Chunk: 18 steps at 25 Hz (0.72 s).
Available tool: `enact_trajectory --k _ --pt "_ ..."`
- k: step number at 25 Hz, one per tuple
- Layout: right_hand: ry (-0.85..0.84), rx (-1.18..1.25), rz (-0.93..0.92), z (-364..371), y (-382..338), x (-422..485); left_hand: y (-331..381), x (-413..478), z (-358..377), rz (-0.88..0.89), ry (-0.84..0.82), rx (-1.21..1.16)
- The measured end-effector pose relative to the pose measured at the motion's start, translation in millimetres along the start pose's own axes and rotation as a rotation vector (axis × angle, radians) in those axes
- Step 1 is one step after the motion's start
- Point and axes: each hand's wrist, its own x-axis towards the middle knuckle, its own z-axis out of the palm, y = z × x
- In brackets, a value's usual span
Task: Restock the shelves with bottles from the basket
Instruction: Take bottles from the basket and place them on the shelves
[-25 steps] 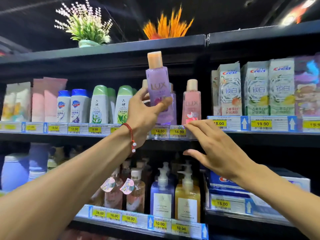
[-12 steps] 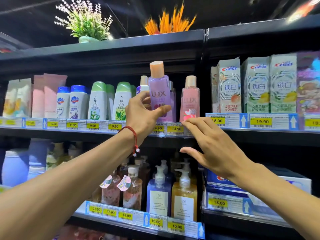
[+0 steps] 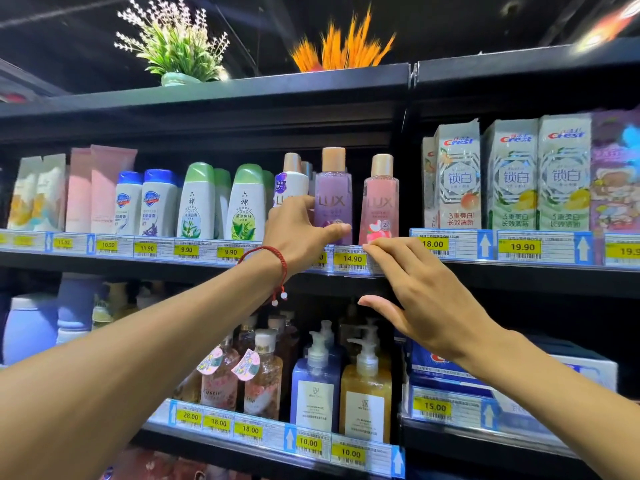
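A purple LUX bottle (image 3: 334,188) with a beige cap stands upright at the front of the upper shelf (image 3: 519,268). My left hand (image 3: 299,233) grips its lower part, thumb across the front and fingers behind. Right beside it stands a pink LUX bottle (image 3: 380,199). A white LUX bottle (image 3: 292,181) stands on the left, partly hidden by my fingers. My right hand (image 3: 422,292) has straight fingers, their tips touching the price strip (image 3: 351,259) just below the pink bottle. No basket is in view.
White and green bottles (image 3: 199,206) and pink tubes (image 3: 100,188) fill the shelf to the left. Crest boxes (image 3: 512,174) stand to the right. Pump bottles (image 3: 365,389) line the lower shelf. Potted plants (image 3: 173,43) sit on top of the unit.
My left hand has lowered the purple bottle from above the shelf down onto it, next to the pink one. My right hand has stayed at the shelf edge.
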Motion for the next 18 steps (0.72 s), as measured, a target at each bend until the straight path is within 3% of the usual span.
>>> enact_trajectory --k 18 --pt "0.03 -0.052 -0.019 1 0 -1 8 5 8 -0.042 0.073 0.273"
